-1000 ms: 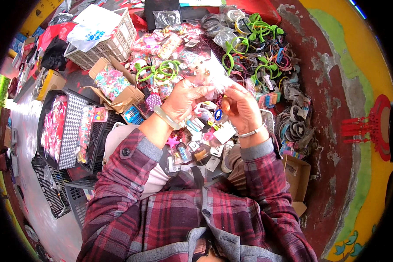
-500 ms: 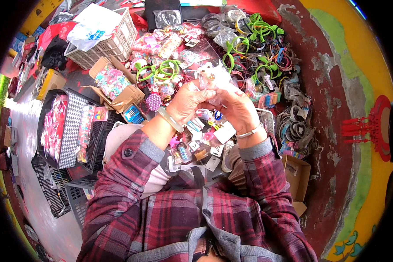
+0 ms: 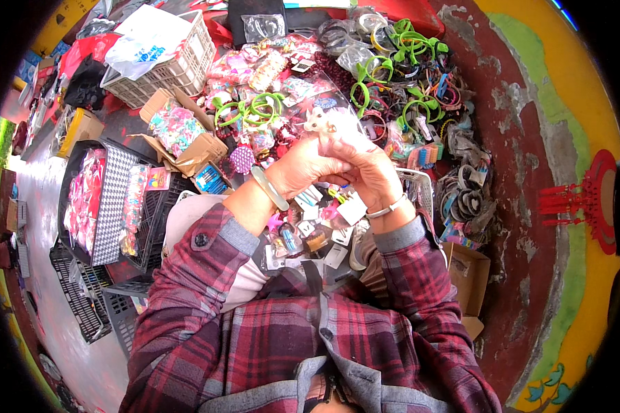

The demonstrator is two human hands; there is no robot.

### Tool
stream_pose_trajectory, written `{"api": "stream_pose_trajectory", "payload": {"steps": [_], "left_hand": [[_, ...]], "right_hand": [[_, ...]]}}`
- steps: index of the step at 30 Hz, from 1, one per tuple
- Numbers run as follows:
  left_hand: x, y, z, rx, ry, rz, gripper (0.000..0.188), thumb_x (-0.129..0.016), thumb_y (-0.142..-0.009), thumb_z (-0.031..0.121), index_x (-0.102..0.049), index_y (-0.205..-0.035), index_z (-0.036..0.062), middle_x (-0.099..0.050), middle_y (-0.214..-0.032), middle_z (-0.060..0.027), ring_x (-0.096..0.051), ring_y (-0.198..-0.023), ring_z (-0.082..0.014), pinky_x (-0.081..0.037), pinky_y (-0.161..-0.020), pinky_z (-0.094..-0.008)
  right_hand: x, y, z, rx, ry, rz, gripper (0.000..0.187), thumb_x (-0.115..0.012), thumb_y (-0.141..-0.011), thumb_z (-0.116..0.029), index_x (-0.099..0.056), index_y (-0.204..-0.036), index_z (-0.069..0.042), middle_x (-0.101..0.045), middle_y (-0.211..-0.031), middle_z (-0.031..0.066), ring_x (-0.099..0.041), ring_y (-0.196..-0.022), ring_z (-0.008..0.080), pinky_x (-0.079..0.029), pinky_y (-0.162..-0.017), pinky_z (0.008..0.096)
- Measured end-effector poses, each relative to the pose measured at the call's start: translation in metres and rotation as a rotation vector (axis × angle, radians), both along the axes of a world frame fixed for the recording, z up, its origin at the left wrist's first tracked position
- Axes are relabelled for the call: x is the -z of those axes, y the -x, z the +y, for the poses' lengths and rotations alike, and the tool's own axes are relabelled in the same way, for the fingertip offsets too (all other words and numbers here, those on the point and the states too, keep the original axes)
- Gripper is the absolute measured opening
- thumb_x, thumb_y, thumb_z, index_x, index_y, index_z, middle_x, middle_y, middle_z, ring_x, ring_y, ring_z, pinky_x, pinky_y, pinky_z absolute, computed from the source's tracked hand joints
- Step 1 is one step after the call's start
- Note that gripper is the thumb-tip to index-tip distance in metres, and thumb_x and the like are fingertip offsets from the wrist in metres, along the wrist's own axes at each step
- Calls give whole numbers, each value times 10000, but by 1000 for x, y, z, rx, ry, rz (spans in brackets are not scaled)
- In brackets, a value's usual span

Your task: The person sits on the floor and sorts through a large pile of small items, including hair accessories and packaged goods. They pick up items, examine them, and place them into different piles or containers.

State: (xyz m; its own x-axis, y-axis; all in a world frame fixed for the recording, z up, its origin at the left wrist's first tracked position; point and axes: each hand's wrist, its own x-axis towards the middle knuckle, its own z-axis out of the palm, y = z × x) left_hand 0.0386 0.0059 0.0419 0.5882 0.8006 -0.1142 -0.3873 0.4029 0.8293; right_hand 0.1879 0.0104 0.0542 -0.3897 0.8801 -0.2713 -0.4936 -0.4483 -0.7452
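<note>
To the right of the beige lattice crate (image 3: 201, 51) and nearer the body, left hand (image 3: 308, 165) and right hand (image 3: 377, 171) meet, fingers of both pinching a white animal-faced trinket (image 3: 319, 122). Far right of the crate, peeling dark-red paintwork (image 3: 506, 189) borders a yellow wall (image 3: 592, 89); below-left of it stretches glossy grey flooring (image 3: 52, 303).

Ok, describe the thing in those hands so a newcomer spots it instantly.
Over the accessory heap, the left hand and right hand meet. Beyond them shows a small white piece, set apart from the green headbands by its animal-like face.
</note>
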Motion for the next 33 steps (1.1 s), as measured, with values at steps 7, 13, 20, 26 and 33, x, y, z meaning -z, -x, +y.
{"api": "stream_pose_trajectory", "payload": {"steps": [7,13,20,26,33], "left_hand": [[4,-10,-5,-37,17,-63,344,-571,-822,40,-452,-1145,34,-582,-1024,-102,-595,-939,-213,-516,-789,-325],[8,-12,-5,-70,38,-116,407,-563,-816,23,-412,-1194,28,-567,-1059,-127,-587,-970,-236,-499,-837,-337],[4,-4,-1,-48,82,-174,360,-544,-822,19,-454,-1170,0,-567,-1065,-144,-590,-964,-251,-505,-838,-348],[5,-8,-5,4,45,-94,342,-558,-815,30,-482,-1148,5,-582,-1045,-122,-592,-960,-248,-509,-814,-342],[7,-8,-5,-35,90,-158,310,-535,-838,59,-493,-1141,10,-580,-1070,-131,-598,-945,-240,-510,-799,-332]], "right_hand": [[5,4,-2,193,-28,-55,265,-620,-801,-99,-583,-1030,27,-629,-952,92,-618,-824,167,-509,-698,263],[-11,1,0,129,-14,-131,220,-641,-783,-98,-601,-975,2,-641,-872,56,-619,-734,130,-494,-648,239],[-8,-18,10,-69,7,-133,216,-616,-748,3,-594,-962,-5,-635,-862,57,-622,-747,143,-501,-669,248],[-5,-7,5,-47,22,-148,316,-634,-715,39,-554,-1019,4,-622,-891,70,-623,-747,162,-516,-647,257],[3,-7,6,-12,8,-171,247,-618,-767,-22,-579,-1011,-9,-632,-870,75,-621,-748,148,-513,-645,254]]}}
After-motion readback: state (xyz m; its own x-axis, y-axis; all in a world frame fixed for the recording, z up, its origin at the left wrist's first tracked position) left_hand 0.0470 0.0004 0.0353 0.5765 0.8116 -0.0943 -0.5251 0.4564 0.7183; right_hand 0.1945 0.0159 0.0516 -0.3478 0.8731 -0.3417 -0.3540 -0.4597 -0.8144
